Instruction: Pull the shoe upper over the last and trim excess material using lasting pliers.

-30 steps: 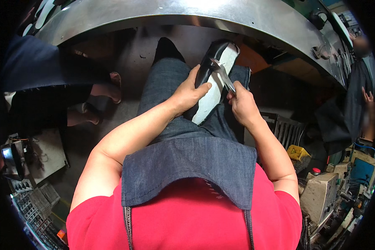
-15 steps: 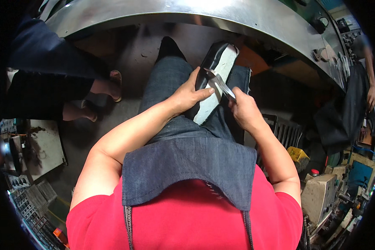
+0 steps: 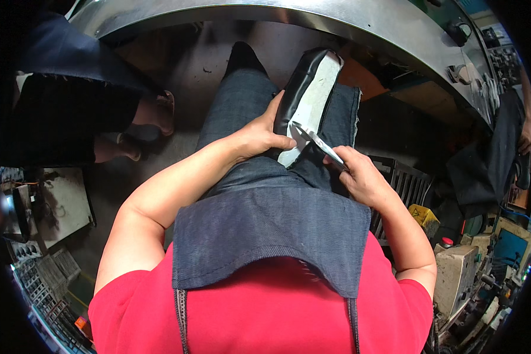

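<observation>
**Black shoe piece on the lap, held and trimmed**

Black and white, the long shoe piece (image 3: 308,100) with a shiny black side and a pale flat inside lies along the person's right leg, on the blue denim apron (image 3: 265,224). It looks light and a bit bendy, like thick leather with a soft lining, so it would flop if held by one end. The black side looks smooth and could slip. A good place to hold it is at its near end, close to where the tool works.

The left hand (image 3: 256,137) wraps around the near left edge of the shoe piece and grips it firmly. The right hand (image 3: 360,177) is closed around thin silver metal scissors (image 3: 315,141), whose tips touch the pale near end of the shoe piece.

No table carries the work; the lap does. Far off, a curved shiny metal bench edge (image 3: 312,15) bends across the top. On the left, another person's foot in a sandal (image 3: 153,115) rests on the dark floor (image 3: 177,59). On the right stand a yellow box (image 3: 423,217) and a beige machine (image 3: 460,277).
</observation>
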### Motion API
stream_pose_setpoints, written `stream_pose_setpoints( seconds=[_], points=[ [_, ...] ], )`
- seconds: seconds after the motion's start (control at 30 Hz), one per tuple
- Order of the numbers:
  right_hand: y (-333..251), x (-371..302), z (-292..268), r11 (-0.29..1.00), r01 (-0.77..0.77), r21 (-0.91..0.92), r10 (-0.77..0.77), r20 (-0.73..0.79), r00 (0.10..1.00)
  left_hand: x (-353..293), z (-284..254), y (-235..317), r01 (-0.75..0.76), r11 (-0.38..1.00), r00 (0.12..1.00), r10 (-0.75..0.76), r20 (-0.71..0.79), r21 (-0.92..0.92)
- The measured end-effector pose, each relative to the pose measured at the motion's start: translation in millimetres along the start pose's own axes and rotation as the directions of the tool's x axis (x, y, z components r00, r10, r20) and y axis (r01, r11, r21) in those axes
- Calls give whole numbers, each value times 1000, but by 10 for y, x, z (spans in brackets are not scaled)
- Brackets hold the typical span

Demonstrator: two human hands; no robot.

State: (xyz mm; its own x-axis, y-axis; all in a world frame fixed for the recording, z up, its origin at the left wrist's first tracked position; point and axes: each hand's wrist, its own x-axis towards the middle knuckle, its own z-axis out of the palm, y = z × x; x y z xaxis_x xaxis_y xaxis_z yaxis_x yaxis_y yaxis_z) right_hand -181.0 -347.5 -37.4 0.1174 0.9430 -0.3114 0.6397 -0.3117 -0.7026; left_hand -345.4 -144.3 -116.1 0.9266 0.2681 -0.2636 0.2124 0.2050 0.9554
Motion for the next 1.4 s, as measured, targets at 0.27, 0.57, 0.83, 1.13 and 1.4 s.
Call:
stream_pose_setpoints(
  seconds=[0.27, 0.57, 0.83, 1.13, 1.4],
  points=[
    [-59, 127, 21, 973, 26, -228, -45, -79, 996, -3, 22, -5, -5, 998, 999, 8, -35, 69],
    [400, 202, 121, 952, 172, -254, -208, -123, 970, 16, -71, -73, -50, 998, 990, 53, 130, -24],
    [244, -12, 97, 975, 107, -193, -138, -152, 979, 69, 46, -59, -24, 997, 998, 20, -64, -67],
    [101, 315, 334, 993, 101, 52, -78, -339, 937, 13, 146, 7, -56, 985, 990, 75, -117, 163],
    [132, 342, 329, 996, 57, 69, -28, -356, 934, -31, 56, 0, -134, 990, 991, 135, -13, 47]
  ],
)
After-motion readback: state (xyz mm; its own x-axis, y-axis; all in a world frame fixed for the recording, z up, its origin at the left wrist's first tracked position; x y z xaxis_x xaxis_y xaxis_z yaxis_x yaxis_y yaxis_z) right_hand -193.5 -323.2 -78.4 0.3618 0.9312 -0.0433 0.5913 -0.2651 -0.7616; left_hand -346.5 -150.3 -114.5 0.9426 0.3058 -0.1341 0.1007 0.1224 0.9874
